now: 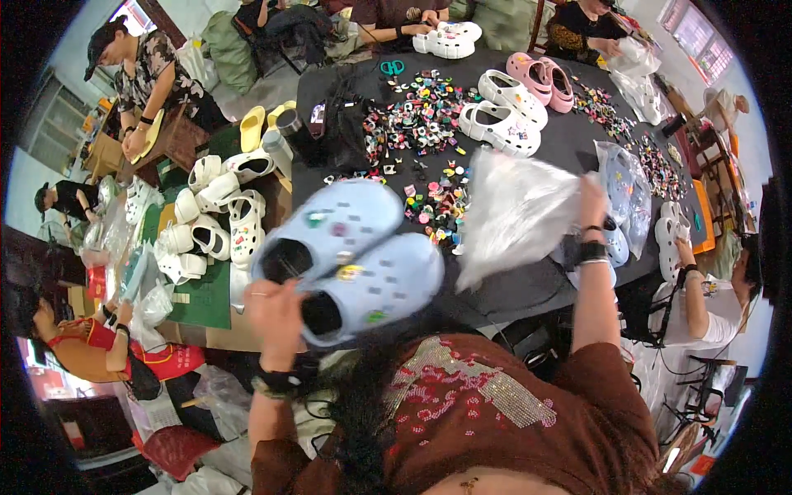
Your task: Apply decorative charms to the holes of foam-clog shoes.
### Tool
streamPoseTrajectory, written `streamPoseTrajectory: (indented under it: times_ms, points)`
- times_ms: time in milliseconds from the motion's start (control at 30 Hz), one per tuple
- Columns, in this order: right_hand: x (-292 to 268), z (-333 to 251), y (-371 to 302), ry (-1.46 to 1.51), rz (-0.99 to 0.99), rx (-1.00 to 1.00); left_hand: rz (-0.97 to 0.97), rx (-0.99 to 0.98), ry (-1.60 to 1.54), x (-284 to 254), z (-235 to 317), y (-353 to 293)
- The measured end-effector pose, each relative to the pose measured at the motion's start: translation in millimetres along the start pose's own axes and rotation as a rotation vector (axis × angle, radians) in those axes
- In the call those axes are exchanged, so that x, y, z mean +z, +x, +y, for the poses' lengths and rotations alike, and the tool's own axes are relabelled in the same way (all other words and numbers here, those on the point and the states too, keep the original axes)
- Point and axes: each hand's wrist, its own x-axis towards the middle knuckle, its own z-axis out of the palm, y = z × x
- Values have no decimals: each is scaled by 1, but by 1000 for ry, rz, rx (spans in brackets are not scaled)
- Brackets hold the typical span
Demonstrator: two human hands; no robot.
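My left hand (276, 322) is closed round the heel end of a pair of light blue clogs (400, 276), lifted in front of me with toes to the upper right. Small colourful charms show on their tops. To the right, my right hand (591, 202) grips the edge of a crinkled clear plastic bag (516, 216), which hangs over the table and looks slightly blurred. Just past that hand lie more light blue clogs in a plastic bag (624, 186). My right fingers are partly smeared by motion.
The black table (487, 301) bears heaps of small charms (421, 115), white clogs (503, 128) and pink clogs (540, 78). Several white clogs (219, 194) crowd a green surface (202, 301) at left. A metal cup (289, 124) stands nearby. Other people work around the table.
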Motion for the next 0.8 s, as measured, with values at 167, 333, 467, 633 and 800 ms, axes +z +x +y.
streamPoseTrajectory:
  times_ms: [167, 333, 467, 633, 800]
  points:
    - [-87, 18, 20, 917, 73, 578, 100, -286, 134, -20, -41, -26]
    - [-145, -49, 26, 1278, 118, 637, 59, -290, -70, 19, -30, -26]
    - [-173, -66, 33, 1156, 60, 379, 36, -213, -142, 63, -10, -26]
    - [-209, -134, 43, 1659, -30, 467, -120, -281, -260, 122, -3, -44]
    - [-226, -212, 29, 1655, -197, 197, -292, -189, -155, 125, 1, -41]
